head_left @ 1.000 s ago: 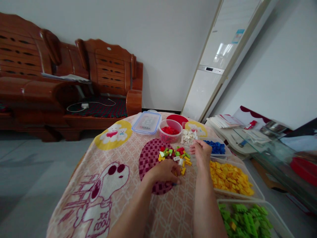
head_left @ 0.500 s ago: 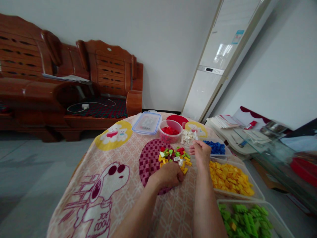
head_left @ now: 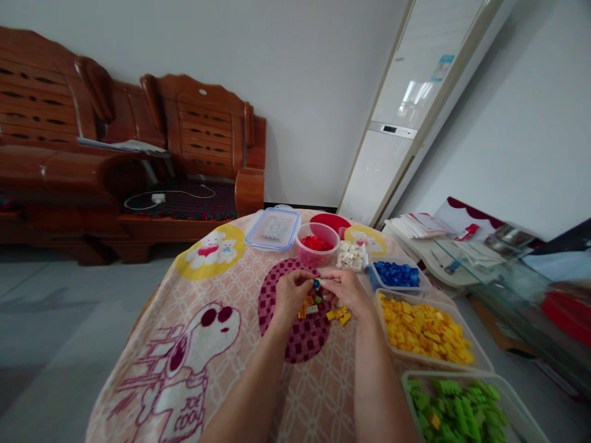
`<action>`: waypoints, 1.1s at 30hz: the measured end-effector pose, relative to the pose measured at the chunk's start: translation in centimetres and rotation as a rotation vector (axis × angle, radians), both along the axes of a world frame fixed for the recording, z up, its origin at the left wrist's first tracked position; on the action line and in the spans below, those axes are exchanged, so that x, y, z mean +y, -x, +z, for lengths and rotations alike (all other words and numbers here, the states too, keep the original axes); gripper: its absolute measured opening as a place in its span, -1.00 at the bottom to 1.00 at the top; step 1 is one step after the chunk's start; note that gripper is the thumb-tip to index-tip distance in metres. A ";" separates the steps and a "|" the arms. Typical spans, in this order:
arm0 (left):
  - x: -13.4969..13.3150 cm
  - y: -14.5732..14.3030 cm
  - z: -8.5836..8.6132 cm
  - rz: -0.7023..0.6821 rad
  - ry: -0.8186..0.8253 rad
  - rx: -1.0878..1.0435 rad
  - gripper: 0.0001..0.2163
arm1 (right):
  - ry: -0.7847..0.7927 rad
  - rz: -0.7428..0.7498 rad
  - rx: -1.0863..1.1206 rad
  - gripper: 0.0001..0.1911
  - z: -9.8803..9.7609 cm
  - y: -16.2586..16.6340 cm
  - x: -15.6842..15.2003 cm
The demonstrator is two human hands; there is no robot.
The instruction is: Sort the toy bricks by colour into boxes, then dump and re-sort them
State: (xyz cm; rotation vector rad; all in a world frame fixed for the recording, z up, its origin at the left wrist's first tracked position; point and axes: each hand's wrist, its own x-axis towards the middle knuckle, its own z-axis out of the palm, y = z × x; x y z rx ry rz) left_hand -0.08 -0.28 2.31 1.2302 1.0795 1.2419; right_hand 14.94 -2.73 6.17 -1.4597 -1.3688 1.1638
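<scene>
My left hand [head_left: 294, 292] and my right hand [head_left: 347, 289] meet over the maroon checked patch of the cloth. Between their fingertips is a small blue toy brick [head_left: 316, 283], with a bit of yellow-green beside it. Both hands are closed in a pinch on it. Below lie mixed loose toy bricks, partly hidden by the hands: a white brick [head_left: 312, 309], orange-yellow ones next to it, and yellow bricks [head_left: 340, 315] under my right hand.
Beyond the hands stand a round tub of red bricks [head_left: 317, 243] and a heap of white bricks [head_left: 351, 255]. To the right are trays of blue bricks [head_left: 397, 274], yellow bricks [head_left: 425, 329] and green bricks [head_left: 462, 409]. A clear lid [head_left: 273, 229] lies at the back.
My right hand has come left and down from beside the white and blue bricks. My left hand has moved up and left; the two now meet on the blue brick over the pile.
</scene>
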 end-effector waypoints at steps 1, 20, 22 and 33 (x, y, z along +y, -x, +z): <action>0.0 0.0 0.0 0.005 0.007 -0.008 -0.90 | 0.016 0.024 0.003 -0.78 -0.1 0.5 0.1; 0.7 1.1 -1.3 0.335 -0.101 0.328 -0.77 | -0.559 -1.150 0.402 -0.47 -0.7 -6.3 1.3; 0.8 0.9 -1.5 0.285 -0.086 0.378 -0.77 | -0.545 -1.140 0.365 -0.47 -0.7 -6.6 1.1; 0.6 0.7 -1.4 0.231 -0.088 0.495 -0.79 | -0.114 -0.512 -0.057 -0.77 -0.2 -4.2 0.4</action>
